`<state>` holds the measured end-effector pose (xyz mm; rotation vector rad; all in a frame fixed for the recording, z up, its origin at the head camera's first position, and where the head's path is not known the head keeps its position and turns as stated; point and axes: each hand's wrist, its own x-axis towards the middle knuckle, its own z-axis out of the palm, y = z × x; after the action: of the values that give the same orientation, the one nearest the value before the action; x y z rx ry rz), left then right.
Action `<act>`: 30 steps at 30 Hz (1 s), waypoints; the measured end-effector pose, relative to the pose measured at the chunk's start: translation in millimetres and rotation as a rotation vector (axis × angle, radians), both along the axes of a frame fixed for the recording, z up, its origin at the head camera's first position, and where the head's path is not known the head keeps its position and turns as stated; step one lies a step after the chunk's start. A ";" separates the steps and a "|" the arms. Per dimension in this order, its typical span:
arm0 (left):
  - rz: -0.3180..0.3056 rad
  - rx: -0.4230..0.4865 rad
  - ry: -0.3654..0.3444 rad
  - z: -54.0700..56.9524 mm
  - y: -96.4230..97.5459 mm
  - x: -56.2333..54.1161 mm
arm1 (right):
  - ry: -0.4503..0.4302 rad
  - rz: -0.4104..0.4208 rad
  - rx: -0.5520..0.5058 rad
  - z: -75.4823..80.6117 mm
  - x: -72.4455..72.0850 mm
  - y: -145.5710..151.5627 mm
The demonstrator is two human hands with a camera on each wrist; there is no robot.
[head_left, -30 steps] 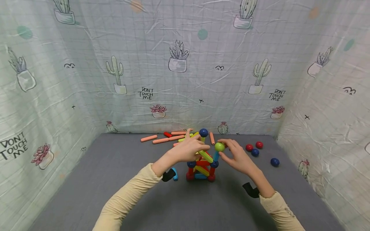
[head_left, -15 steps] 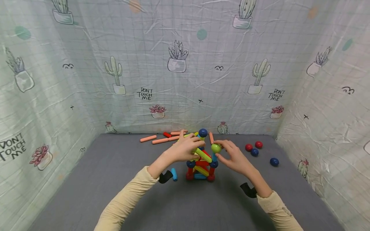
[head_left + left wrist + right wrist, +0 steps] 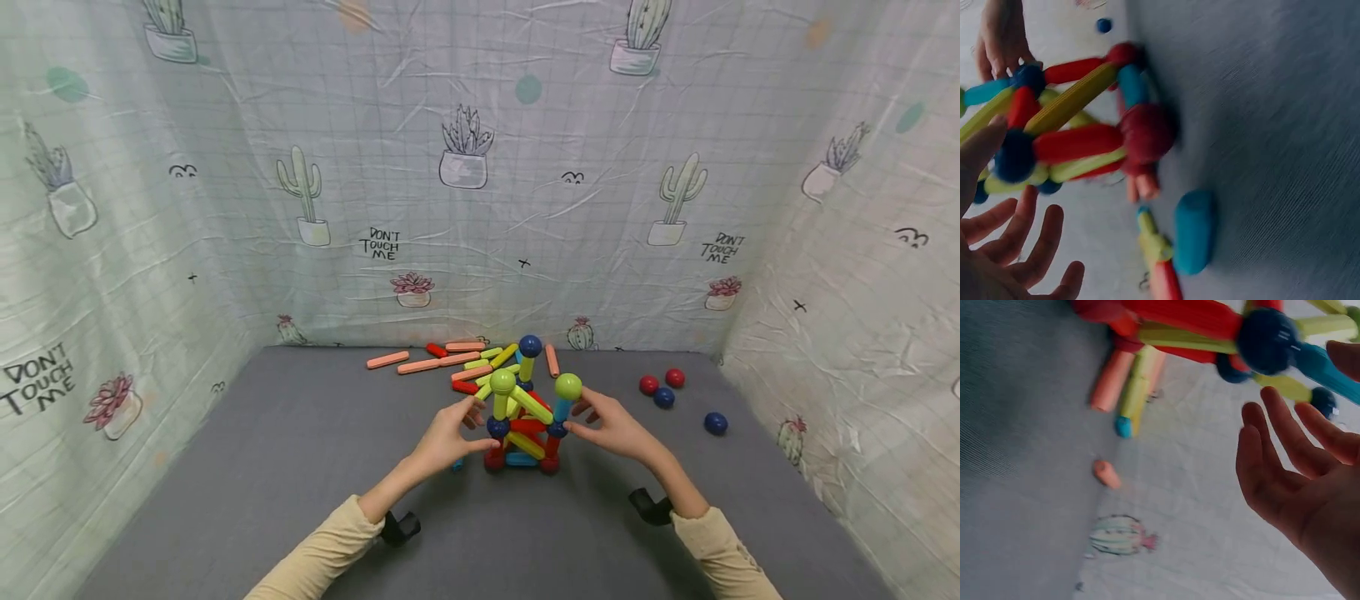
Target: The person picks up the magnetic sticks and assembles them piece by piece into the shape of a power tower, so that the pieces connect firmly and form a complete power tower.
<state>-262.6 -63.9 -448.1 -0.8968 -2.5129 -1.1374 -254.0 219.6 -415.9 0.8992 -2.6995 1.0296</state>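
Note:
A tower of coloured rods and balls stands mid-table, its lower front corners set on red balls (image 3: 550, 463). Green balls cap two front uprights: the left green ball (image 3: 502, 382) on a yellow-green rod, the right green ball (image 3: 568, 386) on a light blue rod (image 3: 562, 410). A dark blue ball (image 3: 530, 346) tops the rear upright. My left hand (image 3: 446, 437) is at the tower's left side, fingers spread, its thumb overlapping a dark blue joint ball (image 3: 1014, 156) in the left wrist view. My right hand (image 3: 618, 427) is beside the right upright, fingers loosely bent, thumb tip near the joint ball (image 3: 1267, 341).
Loose orange rods (image 3: 417, 365), with red and yellow-green ones, lie behind and left of the tower. Red balls (image 3: 675, 377) and dark blue balls (image 3: 716, 423) rest at the right. A short blue rod (image 3: 1195, 232) lies near the left hand. A patterned cloth (image 3: 360, 167) encloses the table.
My left hand has come down and left from the tower's top, uncovering the left green ball. My right hand has lowered from the right green ball to beside the upright.

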 end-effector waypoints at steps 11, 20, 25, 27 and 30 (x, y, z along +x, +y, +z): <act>-0.008 0.110 -0.021 -6.2 -1.7 -9.1 | -0.168 0.069 -0.091 -18.1 0.7 -8.3; -0.016 0.151 -0.180 -0.9 -22.5 -53.6 | -0.121 0.141 -0.125 -24.4 17.2 -54.8; -0.092 0.167 -0.368 -4.6 -23.9 -73.6 | -0.086 0.145 -0.151 -31.1 22.8 -79.1; -0.105 0.167 -0.421 -5.4 -22.6 -78.5 | -0.074 0.134 -0.159 -31.1 25.5 -86.9; -0.102 0.183 -0.467 -4.4 -20.8 -82.8 | -0.071 0.120 -0.168 -24.4 31.9 -96.9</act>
<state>-345.4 -84.7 -452.5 -0.7900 -2.6690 -1.7531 -222.1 122.7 -440.3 1.0215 -2.5929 1.3134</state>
